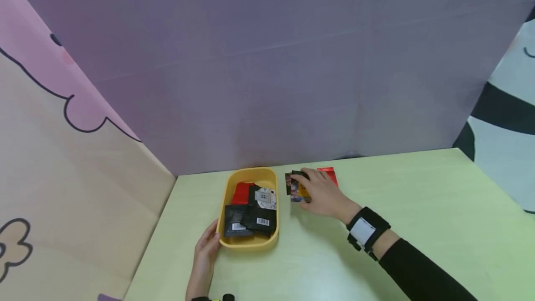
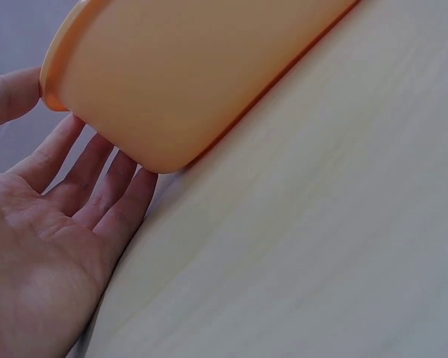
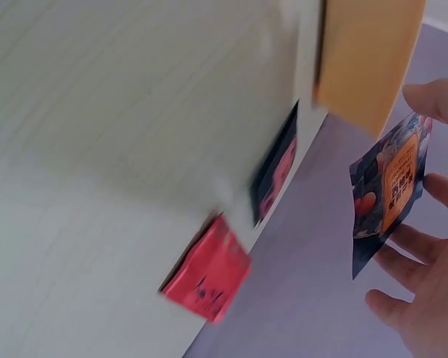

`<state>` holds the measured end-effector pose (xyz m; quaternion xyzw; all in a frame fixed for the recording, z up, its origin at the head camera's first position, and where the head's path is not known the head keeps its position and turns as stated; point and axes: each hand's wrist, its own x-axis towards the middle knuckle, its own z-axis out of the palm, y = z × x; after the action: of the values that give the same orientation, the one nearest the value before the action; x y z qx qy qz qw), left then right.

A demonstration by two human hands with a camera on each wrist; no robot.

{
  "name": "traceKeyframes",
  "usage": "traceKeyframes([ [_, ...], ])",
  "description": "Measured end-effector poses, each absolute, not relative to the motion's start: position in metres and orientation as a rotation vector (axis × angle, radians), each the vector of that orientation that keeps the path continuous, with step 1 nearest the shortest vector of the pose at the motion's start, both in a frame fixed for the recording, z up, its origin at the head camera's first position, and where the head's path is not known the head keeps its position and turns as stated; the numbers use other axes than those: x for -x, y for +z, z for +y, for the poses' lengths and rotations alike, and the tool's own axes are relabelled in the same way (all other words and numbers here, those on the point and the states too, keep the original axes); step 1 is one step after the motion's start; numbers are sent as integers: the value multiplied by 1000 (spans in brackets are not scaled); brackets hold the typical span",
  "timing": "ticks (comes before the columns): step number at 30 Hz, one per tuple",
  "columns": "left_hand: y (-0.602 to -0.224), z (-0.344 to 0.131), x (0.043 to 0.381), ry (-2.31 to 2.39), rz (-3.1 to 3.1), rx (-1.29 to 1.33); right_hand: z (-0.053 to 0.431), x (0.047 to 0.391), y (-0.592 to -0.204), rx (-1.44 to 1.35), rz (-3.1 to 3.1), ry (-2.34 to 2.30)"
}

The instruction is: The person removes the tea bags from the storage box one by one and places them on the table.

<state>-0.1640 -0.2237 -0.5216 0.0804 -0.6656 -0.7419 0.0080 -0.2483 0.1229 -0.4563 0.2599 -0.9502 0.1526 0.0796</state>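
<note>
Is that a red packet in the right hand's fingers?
No, the right hand's fingers hold a dark packet, while a red packet lies on the table.

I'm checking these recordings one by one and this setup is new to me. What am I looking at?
There's no machine, just a person's two bare hands. The wide picture comes from a head-worn camera looking forward and down; the other two come from cameras on the left and right wrists. The left hand touches a corner of a yellow bin on the pale table. Inside lie a red packet and several black packets. The right hand holds a dark packet with an orange panel. A red pouch and a dark pouch lie nearby.
</note>
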Motion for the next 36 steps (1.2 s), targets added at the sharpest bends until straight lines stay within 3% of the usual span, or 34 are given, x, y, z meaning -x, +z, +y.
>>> traceKeyframes([
  [17, -522, -226, 165, -2322, -2070, -252, 171, 264, -477, -781, -2804, 256],
  [36, -523, -223, 165, -2320, -2078, -325, 226, 281, -493, -687, -2903, 402],
])
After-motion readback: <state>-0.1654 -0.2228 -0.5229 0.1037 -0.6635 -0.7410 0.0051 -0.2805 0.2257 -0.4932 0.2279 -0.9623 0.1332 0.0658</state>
